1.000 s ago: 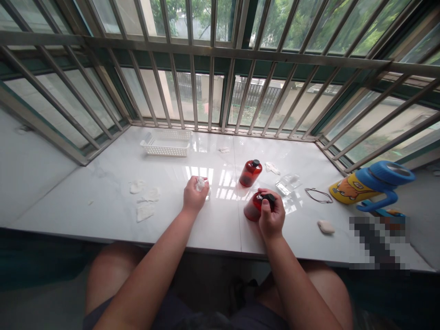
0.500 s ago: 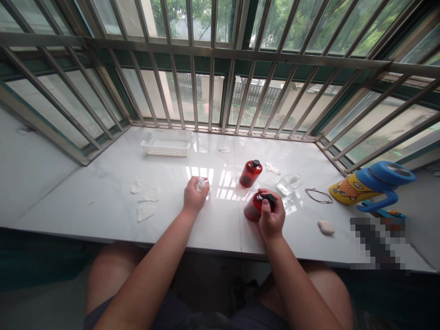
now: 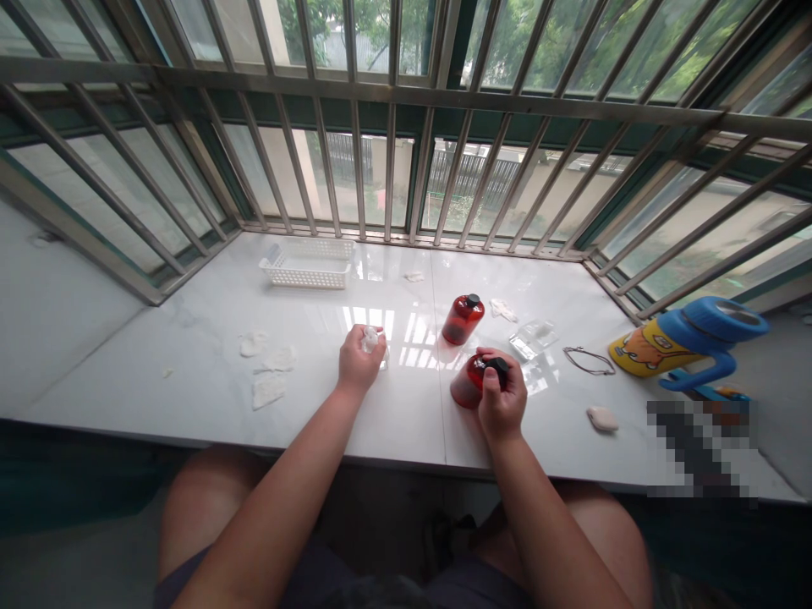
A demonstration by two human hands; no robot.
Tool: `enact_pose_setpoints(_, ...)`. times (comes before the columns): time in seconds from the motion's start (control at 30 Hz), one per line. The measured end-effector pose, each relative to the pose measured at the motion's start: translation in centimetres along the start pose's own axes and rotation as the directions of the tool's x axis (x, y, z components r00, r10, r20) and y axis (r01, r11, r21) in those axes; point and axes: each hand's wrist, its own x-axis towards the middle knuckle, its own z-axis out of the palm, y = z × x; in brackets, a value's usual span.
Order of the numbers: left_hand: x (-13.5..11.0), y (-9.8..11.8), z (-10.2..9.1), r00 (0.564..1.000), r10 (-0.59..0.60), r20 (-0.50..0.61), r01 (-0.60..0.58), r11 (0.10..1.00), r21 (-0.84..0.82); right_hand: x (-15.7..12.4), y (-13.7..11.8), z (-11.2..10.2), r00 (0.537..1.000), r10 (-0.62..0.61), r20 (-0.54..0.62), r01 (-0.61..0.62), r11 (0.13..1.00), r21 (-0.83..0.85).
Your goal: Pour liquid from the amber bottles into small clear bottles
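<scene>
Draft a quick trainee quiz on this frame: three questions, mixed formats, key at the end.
1. Multiple choice: what is the right hand gripping?
A) a white basket
B) a red bottle with a black cap
C) a blue-lidded flask

2. True or false: the other red bottle stands nearer the window bars than the gripped one.

3. Fill in: the left hand holds a small, ____ object.

Key: 1 B; 2 true; 3 clear (see-through).
</scene>
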Motion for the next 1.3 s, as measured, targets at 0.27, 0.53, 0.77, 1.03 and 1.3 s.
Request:
enact_pose_setpoints(0.27,-0.01,-0.06,0.05,1.0,-0.001,-0.004,0.001,1.0,-0.019,-0.06,0.16,0.03,1.0,-0.001,-0.011,0.0,1.0,-0.003)
enact_pose_setpoints(0.53,0.01,-0.12,0.03,1.0,0.013,-0.007,-0.013,1.0,-0.02,-0.06,0.13,0.01,1.0,0.0,-0.005,0.0,1.0,-0.003)
enact_pose_setpoints(0.77,0.0,-0.01,-0.02,1.0,0.002,0.002,-0.002,1.0,-0.01,-0.02,0.07,0.01,1.0,0.001,-0.008,-0.001,1.0,-0.011)
enact_pose_setpoints(1.03,0.0,0.0,0.0,1.0,0.006,-0.002,-0.006,1.0,-0.017,-0.03,0.09,0.05,1.0,-0.004,-0.01,0.004,1.0,0.001)
enact_pose_setpoints(1.3,0.01,-0.08,0.01,1.0,0.0,0.002,0.0,1.0,-0.007,-0.01,0.02,0.02,1.0,0.001,-0.008,-0.002,1.0,-0.006)
